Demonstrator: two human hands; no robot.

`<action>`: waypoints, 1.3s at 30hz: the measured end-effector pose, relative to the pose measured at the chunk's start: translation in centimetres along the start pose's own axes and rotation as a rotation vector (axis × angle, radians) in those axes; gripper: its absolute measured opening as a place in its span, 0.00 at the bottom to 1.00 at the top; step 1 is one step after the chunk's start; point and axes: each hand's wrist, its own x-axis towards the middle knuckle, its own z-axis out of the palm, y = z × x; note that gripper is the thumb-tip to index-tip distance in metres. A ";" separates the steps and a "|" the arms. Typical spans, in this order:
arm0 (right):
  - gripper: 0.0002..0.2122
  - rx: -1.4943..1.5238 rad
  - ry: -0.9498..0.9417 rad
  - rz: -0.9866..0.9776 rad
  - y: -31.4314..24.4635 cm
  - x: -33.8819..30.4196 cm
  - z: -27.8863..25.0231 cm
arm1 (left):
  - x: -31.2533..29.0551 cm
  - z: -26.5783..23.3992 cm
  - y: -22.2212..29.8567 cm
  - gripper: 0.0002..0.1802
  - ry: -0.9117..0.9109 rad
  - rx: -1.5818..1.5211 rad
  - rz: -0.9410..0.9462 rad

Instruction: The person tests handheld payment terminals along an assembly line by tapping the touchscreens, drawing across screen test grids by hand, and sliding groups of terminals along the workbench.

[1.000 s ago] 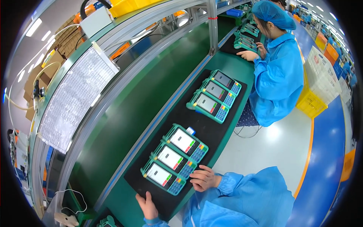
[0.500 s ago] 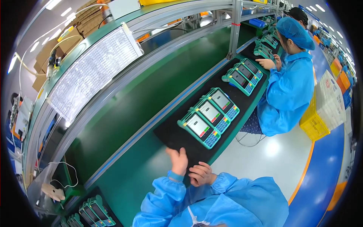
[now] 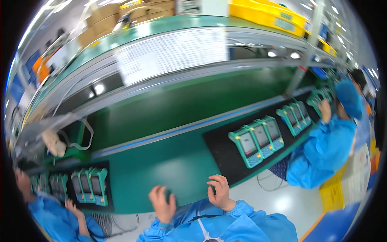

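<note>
Over the front edge of the green bench [image 3: 161, 169], my left hand [image 3: 162, 203] is raised with its thumb and fingers apart, holding nothing. My right hand [image 3: 219, 191] is also empty, fingers curled loosely but spread, close to the near left corner of a black mat [image 3: 219, 149]. On that mat stand three green-framed handheld devices [image 3: 258, 141] side by side, with screens and blue keypads; neither hand touches them. Farther right sits another group of green-framed devices [image 3: 295, 117] with dark screens.
At the left, more green-framed devices [image 3: 89, 185] lie on a second black mat beside a person in blue [image 3: 50, 215]. Another person in blue [image 3: 322, 151] works at the right. A metal shelf rail [image 3: 169, 80] with a paper sheet [image 3: 173, 52] runs behind the bench.
The view has swung left, bringing the left-hand mat and person into sight. My hands, close together before near the right mat, are now farther apart, and my right hand's fingers have opened.
</note>
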 end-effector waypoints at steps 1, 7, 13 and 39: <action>0.12 0.102 -0.137 0.048 -1.0 0.6 0.2 | -1.7 -1.7 -1.7 0.30 0.097 0.126 -0.124; 0.15 0.361 -0.645 -0.075 -4.1 3.6 5.3 | -4.5 -9.9 -9.9 0.41 0.492 0.535 -0.468; 0.15 1.180 -1.280 0.422 -7.0 1.9 15.8 | -3.6 -16.0 -13.4 0.25 0.395 0.910 -0.001; 0.12 0.635 -0.494 1.033 -7.6 9.8 4.6 | 3.4 -14.1 -0.9 0.11 0.165 -0.246 0.755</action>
